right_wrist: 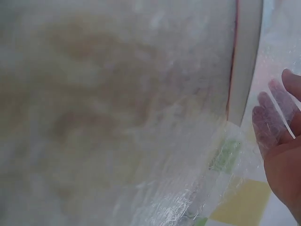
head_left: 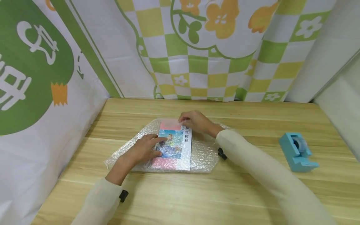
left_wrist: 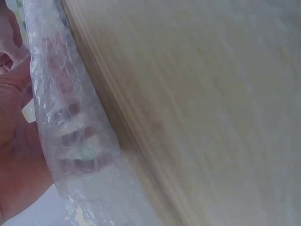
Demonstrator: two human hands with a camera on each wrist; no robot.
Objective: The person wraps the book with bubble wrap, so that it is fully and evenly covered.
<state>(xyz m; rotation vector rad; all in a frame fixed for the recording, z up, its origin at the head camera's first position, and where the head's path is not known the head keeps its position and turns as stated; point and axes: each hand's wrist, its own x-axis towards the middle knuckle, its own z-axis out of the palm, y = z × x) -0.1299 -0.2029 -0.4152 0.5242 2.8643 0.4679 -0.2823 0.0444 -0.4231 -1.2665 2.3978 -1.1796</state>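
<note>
A book [head_left: 175, 150] with a blue picture on a pink cover and a white strip of black characters lies flat on a sheet of bubble wrap [head_left: 205, 157]. Wrap also covers at least its lower pink part. My left hand [head_left: 142, 148] rests on the book's left side, fingers and thumb reaching onto the picture. At the book's top edge my right hand [head_left: 198, 122] pinches the film. In the right wrist view, fingers of that hand [right_wrist: 282, 127] show through the clear wrap. The left wrist view has the wrap [left_wrist: 80, 141] beside my left hand [left_wrist: 19, 141].
A light blue tape dispenser [head_left: 298, 153] with a roll of clear tape stands on the right of the wooden table [head_left: 197, 200]. Behind the table hangs a green, yellow and white checked cloth [head_left: 202, 68]. A white printed cloth [head_left: 84, 72] borders the left side.
</note>
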